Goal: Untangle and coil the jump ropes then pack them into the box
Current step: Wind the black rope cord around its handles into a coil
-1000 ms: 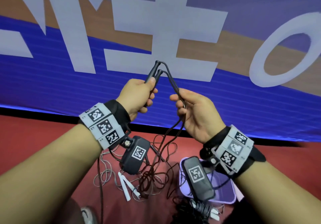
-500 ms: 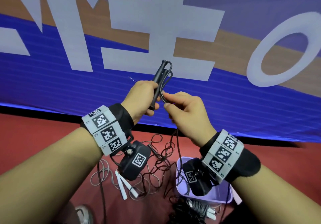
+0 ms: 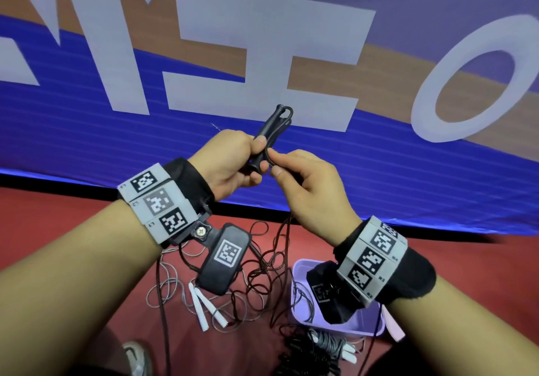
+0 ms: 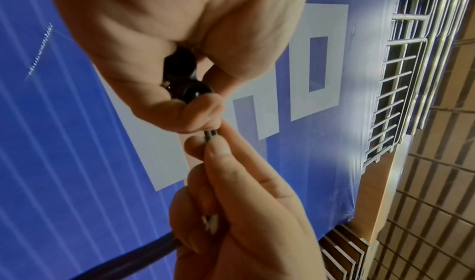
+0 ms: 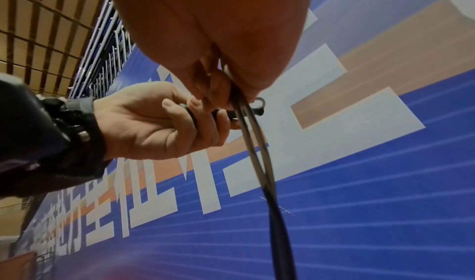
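**— What's around the hands, and is anything in the way?**

I see a red floor (image 3: pixel 43 229) with a blue banner (image 3: pixel 87 130) behind it. A lilac plastic box (image 3: pixel 361 324) sits low right, but my right wrist camera unit (image 3: pixel 326 291) covers much of its inside. A loose tangle of thin dark and grey rope (image 3: pixel 262 276) lies beside the box.

**— How many of each?**

Two white handles (image 3: pixel 204 307) lie side by side on the floor, and a coiled bundle (image 3: pixel 315 352) rests below the box. Two black handles (image 3: pixel 267 133), slim and smooth, are held together up at chest height.

**— And the fingers?**

My left hand (image 3: pixel 230 162) is wrapped round both black handles. My right hand (image 3: pixel 309 183) pinches the black cord (image 5: pixel 253 152), thumb against fingertips, just beside them; two strands hang down from that pinch.
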`<state>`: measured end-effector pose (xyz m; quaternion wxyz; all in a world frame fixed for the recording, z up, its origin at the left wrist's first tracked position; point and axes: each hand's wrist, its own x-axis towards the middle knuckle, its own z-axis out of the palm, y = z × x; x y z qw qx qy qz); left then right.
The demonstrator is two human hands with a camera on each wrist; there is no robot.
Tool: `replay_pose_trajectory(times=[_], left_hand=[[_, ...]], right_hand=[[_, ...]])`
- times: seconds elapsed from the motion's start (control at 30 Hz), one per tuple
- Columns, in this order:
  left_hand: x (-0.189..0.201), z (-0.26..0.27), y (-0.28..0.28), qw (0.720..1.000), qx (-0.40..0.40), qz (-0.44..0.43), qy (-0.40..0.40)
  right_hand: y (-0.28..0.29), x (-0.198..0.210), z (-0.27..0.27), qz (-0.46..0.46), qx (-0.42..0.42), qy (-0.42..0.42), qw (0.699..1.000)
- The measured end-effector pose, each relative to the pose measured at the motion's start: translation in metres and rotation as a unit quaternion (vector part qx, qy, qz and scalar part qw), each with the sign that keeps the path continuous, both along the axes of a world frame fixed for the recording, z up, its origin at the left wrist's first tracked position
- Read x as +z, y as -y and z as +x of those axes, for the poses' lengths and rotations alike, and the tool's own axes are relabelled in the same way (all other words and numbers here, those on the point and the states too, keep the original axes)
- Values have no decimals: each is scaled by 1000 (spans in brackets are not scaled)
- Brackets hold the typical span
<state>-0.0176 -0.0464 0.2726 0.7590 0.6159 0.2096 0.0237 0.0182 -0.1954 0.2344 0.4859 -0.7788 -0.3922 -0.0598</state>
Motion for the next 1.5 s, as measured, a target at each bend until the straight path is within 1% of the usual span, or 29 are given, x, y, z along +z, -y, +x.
replay_pose_trajectory(times=[0.07, 0.2, 0.3, 0.4, 0.53, 0.7, 0.77, 0.83, 0.9, 1.0, 1.07, 1.13, 1.27, 1.33, 1.4, 1.47, 1.5], left_hand=[[-2, 2, -2, 1000, 0, 5, -1], [-4, 2, -5, 1000, -25, -3, -8], [-6, 1, -4, 998, -58, 2, -13], [-10, 1, -1, 999, -52, 2, -8], [-18, 1, -1, 998, -45, 30, 12], [-17, -2, -2, 994, -84, 53, 39], [-19, -4, -4, 990, -101, 95, 39], [-22, -5, -5, 976, -114, 178, 43], [-22, -5, -6, 958, -116, 257, 50], [-16, -5, -8, 941, -101, 318, 66], [-12, -7, -9, 930, -97, 347, 74], [-11, -9, -9, 911, -113, 387, 88], [-10, -13, -11, 882, -111, 445, 108], [-8, -14, -12, 867, -108, 470, 122], [-7, -16, -14, 845, -115, 505, 130], [-6, -18, -17, 820, -130, 543, 128], [-6, -19, -17, 813, -139, 551, 125]], right_hand=[[0, -2, 2, 7, -16, 0, 1000], [-1, -4, 4, 7, -20, -40, 999], [-1, -5, 4, 24, 11, -91, 995], [0, -4, 0, 34, 34, -108, 993], [-3, -1, -5, 10, 60, -136, 989], [0, -1, 3, 7, 50, -149, 988], [0, -2, 4, 24, 46, -161, 986], [-1, -3, 4, 58, 45, -187, 979], [-3, -2, 3, 91, 55, -233, 967], [-4, -1, 2, 95, 59, -251, 962], [-3, -2, 6, 58, 60, -236, 968], [-2, -2, 10, -6, 77, -216, 973], [7, -6, 22, -72, 152, -214, 962], [11, -9, 27, -145, 174, -172, 959], [14, -12, 31, -210, 170, -137, 953], [16, -13, 37, -225, 162, -134, 952], [17, -15, 40, -223, 154, -136, 953]])
